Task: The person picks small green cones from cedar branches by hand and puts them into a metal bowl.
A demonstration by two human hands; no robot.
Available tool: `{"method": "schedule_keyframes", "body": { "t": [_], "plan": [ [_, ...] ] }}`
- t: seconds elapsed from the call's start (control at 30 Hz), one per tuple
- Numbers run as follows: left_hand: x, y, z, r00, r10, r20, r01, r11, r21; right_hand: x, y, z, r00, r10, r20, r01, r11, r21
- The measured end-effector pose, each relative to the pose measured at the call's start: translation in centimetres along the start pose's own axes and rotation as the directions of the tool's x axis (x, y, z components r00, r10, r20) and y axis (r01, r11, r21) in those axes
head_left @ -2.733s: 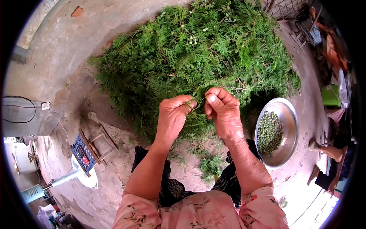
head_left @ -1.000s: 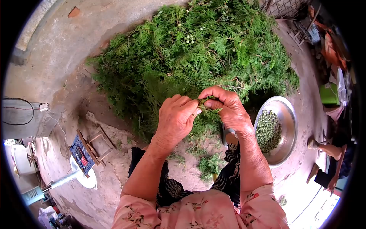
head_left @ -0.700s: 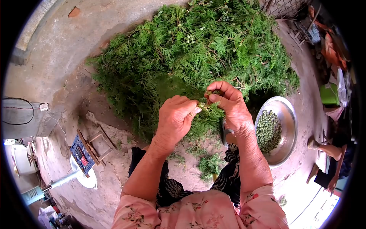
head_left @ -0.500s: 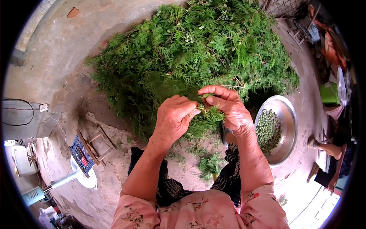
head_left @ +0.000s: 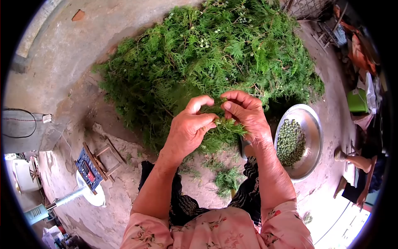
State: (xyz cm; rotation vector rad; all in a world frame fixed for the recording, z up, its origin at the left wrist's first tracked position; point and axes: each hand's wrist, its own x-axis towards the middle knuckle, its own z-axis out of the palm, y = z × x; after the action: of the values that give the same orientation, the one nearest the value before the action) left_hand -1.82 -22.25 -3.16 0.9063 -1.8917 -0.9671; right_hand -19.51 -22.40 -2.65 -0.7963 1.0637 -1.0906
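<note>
My left hand pinches a leafy evergreen sprig between thumb and a finger, with its index finger lifted and curved above. Close beside it, my right hand has thumb and fingertips drawn together around a small green piece, too small to name surely. The sprig's fronds spread below the right fingers, partly covered by them. Both hands are over the near edge of a big heap of cut evergreen branches, which carry pale green cones. Right of my right forearm, a metal basin holds many small round green cones.
Loose sprigs lie on the floor between my knees. At left are a small wooden stool and a blue tray-like item. A person's leg and a green container are at right.
My left index finger has lifted away from the pinch and opened upward. My right fingertips have risen slightly, and the sprig stays between the hands.
</note>
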Motion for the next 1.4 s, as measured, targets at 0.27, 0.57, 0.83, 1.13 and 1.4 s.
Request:
{"method": "schedule_keyframes", "body": {
  "t": [0.27,0.57,0.83,1.13,1.4],
  "plan": [
    [0.2,0.4,0.0,0.982,0.168,0.087,-0.189,0.895,0.405,-0.2,0.1,-0.3,0.984,-0.071,0.163,0.126,0.927,-0.353],
    [0.0,1.1,0.6,0.973,0.232,0.001,-0.199,0.834,0.514,-0.4,-0.4,-0.4,0.98,-0.037,0.195,0.122,0.887,-0.445],
    [-0.5,0.3,0.7,0.976,0.215,0.043,-0.206,0.833,0.513,-0.3,-0.2,-0.4,0.978,-0.089,0.191,0.162,0.898,-0.41],
    [-0.5,0.6,0.6,0.978,0.208,0.005,-0.178,0.826,0.535,-0.2,0.3,-0.3,0.965,-0.129,0.227,0.222,0.86,-0.459],
    [-0.3,0.8,0.0,0.969,0.248,-0.01,-0.206,0.827,0.523,-0.3,-0.2,0.2,0.993,0.117,0.012,-0.115,0.988,-0.1]
  ]
}}
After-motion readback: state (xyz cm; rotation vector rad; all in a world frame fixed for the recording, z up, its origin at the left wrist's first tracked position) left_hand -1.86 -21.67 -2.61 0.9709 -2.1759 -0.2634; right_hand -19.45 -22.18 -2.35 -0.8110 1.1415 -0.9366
